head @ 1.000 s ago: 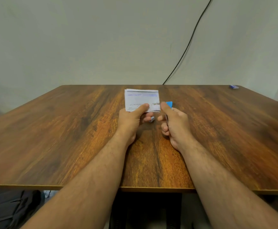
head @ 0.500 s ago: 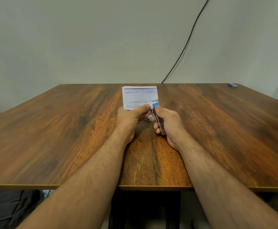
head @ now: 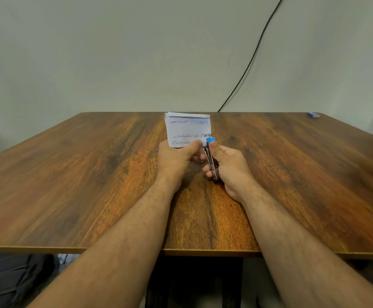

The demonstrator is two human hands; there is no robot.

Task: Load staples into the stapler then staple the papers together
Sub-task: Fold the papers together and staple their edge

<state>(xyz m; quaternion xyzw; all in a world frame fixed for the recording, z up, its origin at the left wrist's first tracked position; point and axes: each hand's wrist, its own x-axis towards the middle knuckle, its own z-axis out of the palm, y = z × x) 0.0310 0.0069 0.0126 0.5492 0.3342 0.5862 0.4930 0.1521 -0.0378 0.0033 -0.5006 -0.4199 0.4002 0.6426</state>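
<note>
Both hands work above the table (head: 92, 185): my left hand (head: 176, 156) pinches the papers (head: 187, 130); my right hand (head: 227, 165) grips the stapler (head: 211, 156) at their corner. Stapling step; next, I squeeze firmly.

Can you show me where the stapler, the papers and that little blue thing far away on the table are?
stapler (head: 211, 162), head view, metal body.
papers (head: 188, 130), head view, top sheet.
little blue thing (head: 313, 114), head view, its middle.

papers (head: 187, 128): white, scribbled, held upright above table | stapler (head: 211, 154): metal, blue-tipped (nose at papers' lower right corner)
</note>
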